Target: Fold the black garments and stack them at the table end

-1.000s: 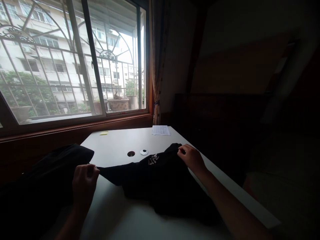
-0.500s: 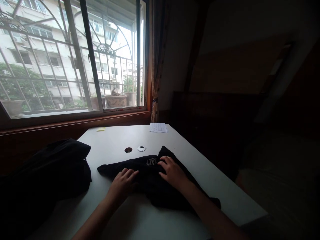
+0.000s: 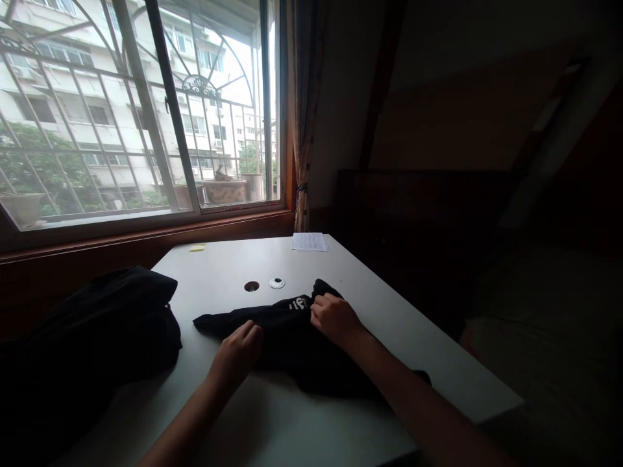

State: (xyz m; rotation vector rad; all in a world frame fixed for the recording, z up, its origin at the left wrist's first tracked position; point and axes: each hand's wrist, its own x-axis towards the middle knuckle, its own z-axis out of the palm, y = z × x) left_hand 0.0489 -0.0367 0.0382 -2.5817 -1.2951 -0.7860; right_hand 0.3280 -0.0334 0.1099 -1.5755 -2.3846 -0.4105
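Note:
A black garment (image 3: pixel 287 344) with pale lettering lies bunched across the white table (image 3: pixel 233 415); its exact kind I cannot make out. My left hand (image 3: pixel 239 347) is closed on its near left part, fingers curled under and partly hidden. Higher up and to the right, my right hand (image 3: pixel 335 318) grips the cloth beside the lettering, with fingers bent together. One corner of the garment points left, and another end shows beyond my right forearm.
A heap of black cloth (image 3: pixel 131 324) rests on the table's left side. Towards the back are a yellow note (image 3: pixel 197 248), printed papers (image 3: pixel 309 242), a round hole (image 3: pixel 252 287) and its cover (image 3: pixel 277 283). A window (image 3: pixel 146 117) rises behind the table.
Both hands have gone from loosely spread fingers on the garment to closed grips. The cloth is gathered at my right hand, so the lettering has bunched and partly shifted.

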